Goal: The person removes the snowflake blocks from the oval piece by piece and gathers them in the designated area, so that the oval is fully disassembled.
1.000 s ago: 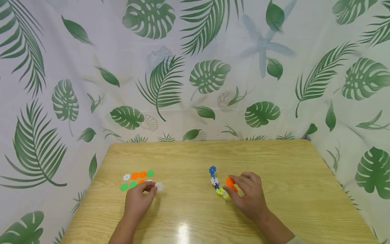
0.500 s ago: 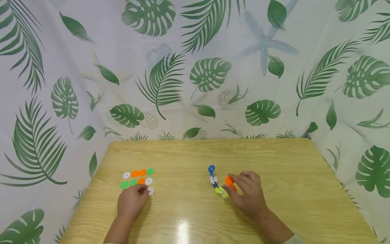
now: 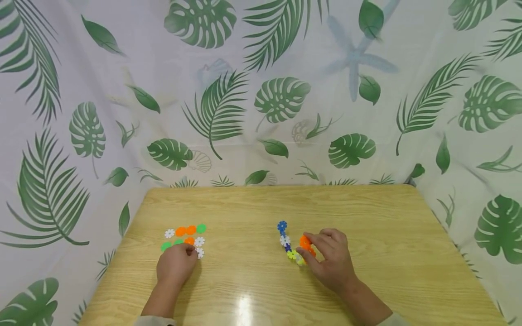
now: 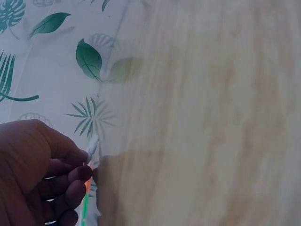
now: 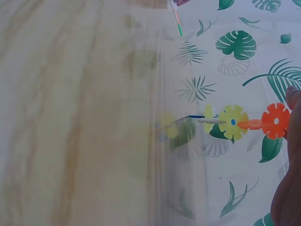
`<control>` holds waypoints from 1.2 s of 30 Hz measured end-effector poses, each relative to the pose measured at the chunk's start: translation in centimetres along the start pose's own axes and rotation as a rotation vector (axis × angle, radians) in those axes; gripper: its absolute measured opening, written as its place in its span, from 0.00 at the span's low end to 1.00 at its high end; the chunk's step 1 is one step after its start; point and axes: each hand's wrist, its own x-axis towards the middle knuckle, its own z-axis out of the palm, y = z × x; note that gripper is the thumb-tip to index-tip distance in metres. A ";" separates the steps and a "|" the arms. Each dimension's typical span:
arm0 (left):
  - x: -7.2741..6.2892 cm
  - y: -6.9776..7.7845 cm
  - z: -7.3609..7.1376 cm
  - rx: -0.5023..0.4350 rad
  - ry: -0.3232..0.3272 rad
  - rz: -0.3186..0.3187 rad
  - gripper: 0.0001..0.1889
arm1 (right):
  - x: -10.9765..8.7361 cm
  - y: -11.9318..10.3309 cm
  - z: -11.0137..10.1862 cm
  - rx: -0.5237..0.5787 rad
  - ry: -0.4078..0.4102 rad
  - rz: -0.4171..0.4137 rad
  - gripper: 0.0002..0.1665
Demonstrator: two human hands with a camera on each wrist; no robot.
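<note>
At lower left of the head view, pinched a white disc (image 3: 200, 253) between thumb and fingertips of the left hand (image 3: 176, 264), just below two rows of white, orange and green discs (image 3: 191, 230). Right of centre, clamped thumb and fingers of the right hand (image 3: 331, 259) on the orange end (image 3: 304, 242) of a disc chain (image 3: 285, 241), yellow, white and blue toward upper left.

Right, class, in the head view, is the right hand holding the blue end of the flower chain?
No, the right hand pinches the orange end, while the blue end is apart from it.
</note>
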 end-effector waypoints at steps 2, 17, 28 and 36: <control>0.1 0.1 0.0 0.012 -0.014 0.001 0.14 | 0.0 0.0 0.0 -0.002 0.000 -0.001 0.27; 0.2 0.3 -0.3 0.042 -0.034 0.019 0.14 | -0.1 -0.2 -0.2 -0.006 -0.002 -0.002 0.27; -0.6 1.1 -0.2 -0.036 0.004 0.071 0.13 | 0.0 -0.2 -0.3 -0.002 0.006 -0.024 0.27; -1.2 4.1 -0.5 -0.165 0.057 0.145 0.09 | 0.0 -0.2 -0.4 -0.004 -0.008 -0.030 0.26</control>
